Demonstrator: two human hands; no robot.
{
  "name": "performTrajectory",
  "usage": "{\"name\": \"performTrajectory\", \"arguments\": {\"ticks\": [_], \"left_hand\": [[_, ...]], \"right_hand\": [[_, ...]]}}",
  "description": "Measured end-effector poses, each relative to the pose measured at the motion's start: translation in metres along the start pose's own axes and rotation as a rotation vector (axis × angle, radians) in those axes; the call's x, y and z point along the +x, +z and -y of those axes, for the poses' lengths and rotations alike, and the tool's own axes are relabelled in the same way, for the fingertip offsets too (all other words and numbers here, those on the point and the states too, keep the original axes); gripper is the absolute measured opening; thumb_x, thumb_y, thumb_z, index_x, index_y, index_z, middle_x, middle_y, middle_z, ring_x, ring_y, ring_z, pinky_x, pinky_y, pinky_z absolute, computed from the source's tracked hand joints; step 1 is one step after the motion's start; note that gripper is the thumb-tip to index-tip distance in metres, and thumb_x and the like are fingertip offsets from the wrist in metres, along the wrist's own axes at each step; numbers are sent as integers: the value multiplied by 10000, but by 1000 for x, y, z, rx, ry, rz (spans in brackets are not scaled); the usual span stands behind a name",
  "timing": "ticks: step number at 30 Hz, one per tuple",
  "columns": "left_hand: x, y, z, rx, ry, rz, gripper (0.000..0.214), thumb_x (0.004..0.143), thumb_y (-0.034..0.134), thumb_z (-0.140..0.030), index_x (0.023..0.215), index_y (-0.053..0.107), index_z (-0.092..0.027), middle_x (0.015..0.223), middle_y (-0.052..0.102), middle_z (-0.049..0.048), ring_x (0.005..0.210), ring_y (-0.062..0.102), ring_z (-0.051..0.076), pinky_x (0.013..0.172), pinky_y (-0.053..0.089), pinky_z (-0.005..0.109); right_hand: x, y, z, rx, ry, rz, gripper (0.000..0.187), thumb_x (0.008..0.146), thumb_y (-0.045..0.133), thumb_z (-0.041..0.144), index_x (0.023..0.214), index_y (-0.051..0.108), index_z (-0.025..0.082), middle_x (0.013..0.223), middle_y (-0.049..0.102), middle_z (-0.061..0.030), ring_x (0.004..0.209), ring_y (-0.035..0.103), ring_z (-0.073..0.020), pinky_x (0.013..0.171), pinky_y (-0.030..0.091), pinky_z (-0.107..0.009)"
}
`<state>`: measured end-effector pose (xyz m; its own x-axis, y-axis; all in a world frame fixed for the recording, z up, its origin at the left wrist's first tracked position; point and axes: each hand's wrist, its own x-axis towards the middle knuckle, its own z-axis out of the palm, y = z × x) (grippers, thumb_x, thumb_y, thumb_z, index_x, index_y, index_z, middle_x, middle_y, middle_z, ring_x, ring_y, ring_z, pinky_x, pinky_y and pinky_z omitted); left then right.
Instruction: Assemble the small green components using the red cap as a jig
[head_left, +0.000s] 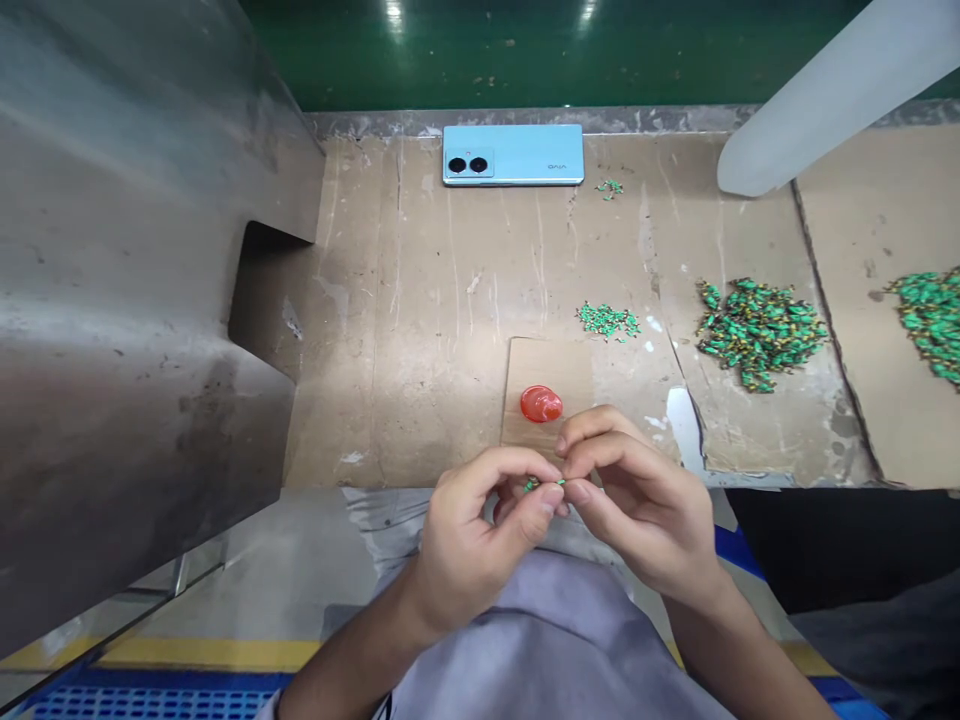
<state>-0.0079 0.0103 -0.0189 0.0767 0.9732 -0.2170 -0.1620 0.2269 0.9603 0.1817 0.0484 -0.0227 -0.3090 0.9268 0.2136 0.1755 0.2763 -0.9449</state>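
- Left hand (pixel 469 535) and right hand (pixel 637 500) pinch one small green part (pixel 541 484) between fingertips, at the table's near edge.
- Red blob (pixel 541 404) lies just beyond them.
- Green parts pile (pixel 757 330) sits far right.

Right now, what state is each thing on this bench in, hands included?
Left hand: fingers pinched on the small green part.
Right hand: fingers pinched on the same part.
Phone: lying flat, back up.
Red blob: resting on the cardboard, untouched.
Small green heap: loose, scattered.
Large green heap: piled loose.
Far right heap: piled, cut off by the picture's edge.
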Motion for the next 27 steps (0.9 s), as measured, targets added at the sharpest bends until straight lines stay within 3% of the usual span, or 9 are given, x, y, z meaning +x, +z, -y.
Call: {"name": "performTrajectory", "arguments": {"ticks": [4, 8, 11, 14, 20, 27], "left_hand": [[0, 0, 3, -144, -15, -2, 247, 1077, 844, -447, 1147, 785, -218, 921, 912, 59, 664, 744, 144, 612, 576, 265], [4, -5, 4, -221, 22, -10, 133, 1055, 881, -360, 1038, 838, -236, 1063, 937, 68, 762, 815, 155, 722, 669, 281], [8, -11, 3, -71, 121, -34, 49, 1023, 913, -314, 1000, 936, -277, 1117, 916, 69, 947, 838, 189, 857, 687, 303], [11, -15, 2, 20, 181, -95, 57, 986, 948, -346, 998, 966, -294, 1020, 862, 71, 948, 816, 198, 842, 681, 285], [9, -18, 5, -62, 52, -110, 98, 1037, 893, -333, 1074, 938, -254, 966, 843, 62, 813, 770, 156, 716, 639, 228], [8, -18, 7, -118, 54, -88, 107, 1058, 853, -225, 1125, 919, -277, 971, 825, 18, 787, 779, 106, 734, 646, 173]], "right_hand": [[-4, -9, -22, -169, -34, -171, 96, 1047, 782, 199, 991, 787, 278, 1027, 760, -72, 953, 762, -251, 781, 648, -385], [-2, -19, -42, -306, 4, -249, 68, 1020, 810, 232, 986, 807, 291, 1104, 749, -91, 1027, 748, -270, 724, 622, -380], [3, -17, -47, -356, 4, -231, 71, 1000, 819, 252, 940, 808, 290, 1156, 749, -101, 1064, 750, -283, 721, 628, -386], [6, -14, -48, -359, -17, -214, 81, 1003, 810, 244, 935, 801, 287, 1162, 756, -93, 1084, 755, -286, 780, 633, -406], [7, -12, -48, -340, -9, -191, 97, 1006, 809, 211, 951, 792, 289, 1157, 752, -83, 1096, 741, -284, 813, 614, -413], [9, -11, -48, -339, -9, -171, 91, 1004, 809, 212, 946, 792, 280, 1134, 742, -83, 1085, 741, -277, 760, 612, -380]]}}
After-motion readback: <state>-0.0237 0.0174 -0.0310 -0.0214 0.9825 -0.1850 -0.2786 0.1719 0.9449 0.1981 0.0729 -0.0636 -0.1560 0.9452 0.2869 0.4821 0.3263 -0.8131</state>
